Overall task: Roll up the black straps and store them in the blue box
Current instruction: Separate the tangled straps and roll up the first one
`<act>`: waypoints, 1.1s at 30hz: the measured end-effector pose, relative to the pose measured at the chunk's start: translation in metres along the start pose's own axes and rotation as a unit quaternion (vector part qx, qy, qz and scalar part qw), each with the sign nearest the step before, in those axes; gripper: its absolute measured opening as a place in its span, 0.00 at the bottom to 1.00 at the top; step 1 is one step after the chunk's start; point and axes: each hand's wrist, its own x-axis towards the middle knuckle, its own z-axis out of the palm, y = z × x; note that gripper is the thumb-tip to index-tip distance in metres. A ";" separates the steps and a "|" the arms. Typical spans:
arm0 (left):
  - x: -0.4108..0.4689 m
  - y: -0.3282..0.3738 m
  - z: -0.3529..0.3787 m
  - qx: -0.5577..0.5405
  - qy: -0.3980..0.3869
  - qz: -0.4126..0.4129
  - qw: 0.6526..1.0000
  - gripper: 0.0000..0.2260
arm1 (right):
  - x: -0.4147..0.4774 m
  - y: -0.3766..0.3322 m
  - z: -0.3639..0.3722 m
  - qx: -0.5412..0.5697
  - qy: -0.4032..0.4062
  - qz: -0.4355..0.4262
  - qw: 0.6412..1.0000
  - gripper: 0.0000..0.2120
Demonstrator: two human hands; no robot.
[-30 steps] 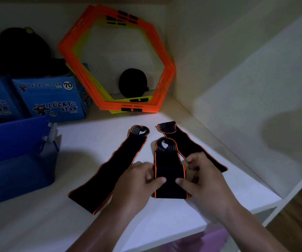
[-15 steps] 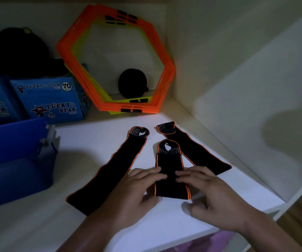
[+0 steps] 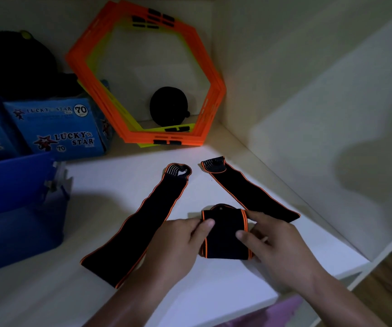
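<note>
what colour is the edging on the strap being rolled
Orange piping on the black strap, clearest in the head view, along its left and right edges.

The three straps are black with a thin orange edging: the partly rolled strap, the long strap to its left and the slanted strap to its right. The shelf is white. The box is deep blue. The cartons behind it are lighter blue with white lettering and a red star — "LUCKY STAR". The hexagon frames are bright orange, with yellow-green ones among them and black clips. The round bundle seen through them is black. The walls are cream.
</note>
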 end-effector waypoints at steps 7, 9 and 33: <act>0.012 0.018 0.004 0.109 -0.056 -0.049 0.991 0.23 | 0.008 -0.014 0.006 -0.184 -0.013 0.046 0.982 0.18; 0.014 0.018 0.002 0.068 -0.080 -0.065 0.992 0.18 | 0.008 -0.012 0.010 -0.192 -0.006 0.052 0.980 0.18; 0.021 0.040 0.009 -0.473 0.087 -0.080 0.873 0.14 | 0.024 -0.049 0.034 0.306 0.135 0.015 0.942 0.21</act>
